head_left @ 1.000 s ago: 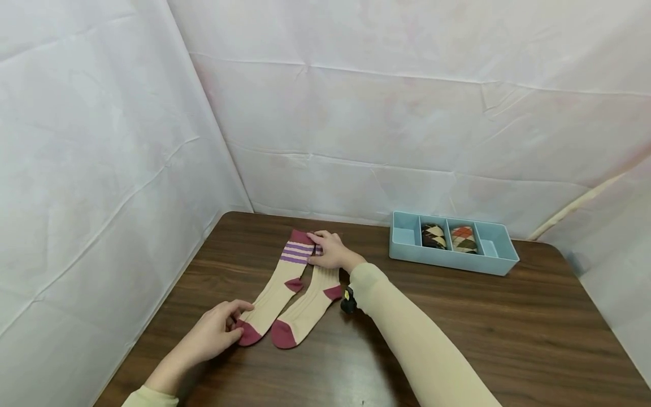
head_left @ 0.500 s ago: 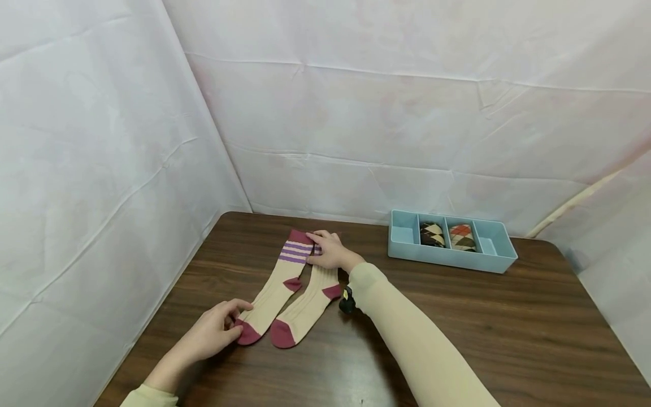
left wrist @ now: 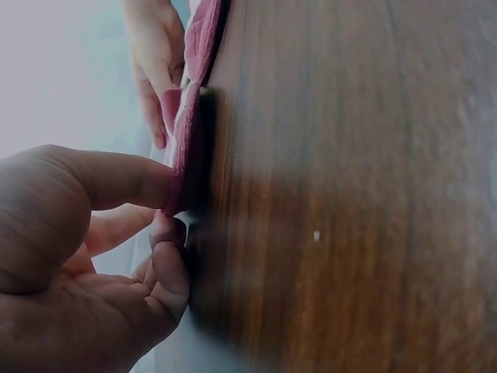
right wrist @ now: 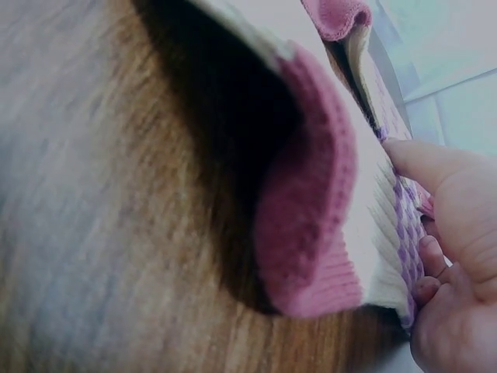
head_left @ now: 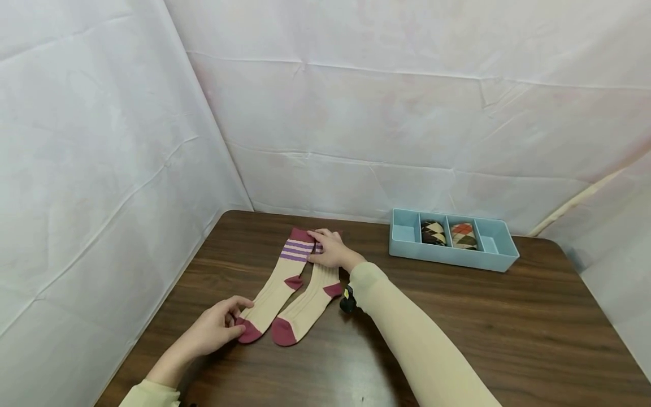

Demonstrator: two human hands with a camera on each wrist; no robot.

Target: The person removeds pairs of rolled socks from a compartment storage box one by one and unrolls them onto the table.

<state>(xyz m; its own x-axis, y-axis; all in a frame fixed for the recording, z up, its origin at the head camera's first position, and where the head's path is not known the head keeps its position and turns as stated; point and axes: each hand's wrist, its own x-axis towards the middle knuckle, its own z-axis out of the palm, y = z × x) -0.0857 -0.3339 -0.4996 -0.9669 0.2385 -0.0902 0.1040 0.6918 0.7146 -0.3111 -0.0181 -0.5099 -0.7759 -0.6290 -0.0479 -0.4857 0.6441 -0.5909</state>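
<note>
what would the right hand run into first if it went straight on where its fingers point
Most likely the maroon cuff of the sock on the left: the right hand seems to have its index fingertip right at that edge, though whether they touch is hard to tell.

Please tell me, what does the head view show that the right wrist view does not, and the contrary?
Only the head view: the left grip at the toe of the left sock, and the blue tray with two patterned rolls in its middle compartments.

Only the right wrist view: the dark gap beneath the heel of the right sock.

Both: the right grip at the purple stripes, parts of both socks, the wooden table.
</note>
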